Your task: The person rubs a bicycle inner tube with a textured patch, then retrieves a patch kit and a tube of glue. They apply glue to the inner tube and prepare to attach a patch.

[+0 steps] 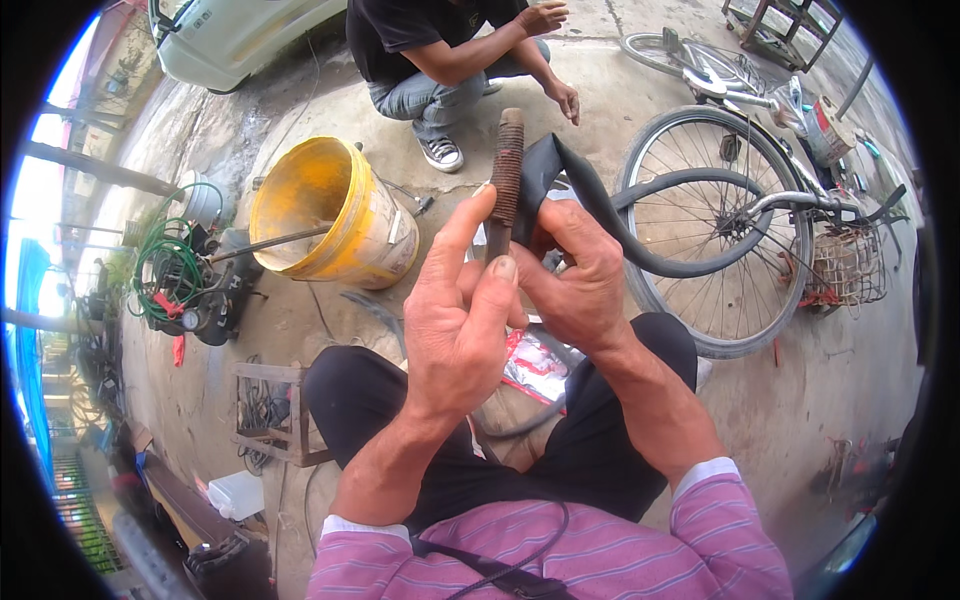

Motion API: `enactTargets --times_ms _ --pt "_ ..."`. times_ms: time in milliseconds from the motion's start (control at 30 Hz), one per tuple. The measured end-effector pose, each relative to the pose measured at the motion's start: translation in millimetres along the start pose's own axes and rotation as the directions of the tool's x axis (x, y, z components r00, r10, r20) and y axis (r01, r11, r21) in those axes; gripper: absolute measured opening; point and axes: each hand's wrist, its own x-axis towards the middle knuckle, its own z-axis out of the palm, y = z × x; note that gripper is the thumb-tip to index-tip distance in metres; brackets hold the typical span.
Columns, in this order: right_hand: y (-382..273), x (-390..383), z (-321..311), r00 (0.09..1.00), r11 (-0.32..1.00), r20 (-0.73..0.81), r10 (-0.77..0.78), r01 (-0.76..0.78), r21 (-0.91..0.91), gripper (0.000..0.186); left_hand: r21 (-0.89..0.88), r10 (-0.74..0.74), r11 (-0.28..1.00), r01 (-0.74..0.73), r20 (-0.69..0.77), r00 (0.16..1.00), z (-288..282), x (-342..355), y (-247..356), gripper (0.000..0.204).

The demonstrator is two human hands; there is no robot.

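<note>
Left hand (452,325) pinches a ribbed rod (508,170) beside a tube (600,215) gripped in the fingers of the right hand (582,285), its loop draped across a wheel (737,220), apparently already out, with the work on it seemingly unfinished

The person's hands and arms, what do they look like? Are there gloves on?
No gloves: the left hand and right hand are bare, and the forearms are too, with no watch showing. Both sleeves are pinkish purple with thin pale stripes, and each ends in a whitish band. Some fingers are partly hidden.
</note>
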Motion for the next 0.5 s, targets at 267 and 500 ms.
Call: enactTargets --times_ms 267,500 --pt "0 2 -2 1.000 0.996 -0.009 0.015 -0.014 0.085 0.023 0.032 0.061 0.998 -0.062 0.039 0.997 -1 -35 -18 0.062" --pt "-4 1 0 0.996 0.980 0.027 0.085 -0.088 0.179 0.025 -0.017 0.072 0.997 -0.073 -0.068 0.995 -4 2 11 0.061"
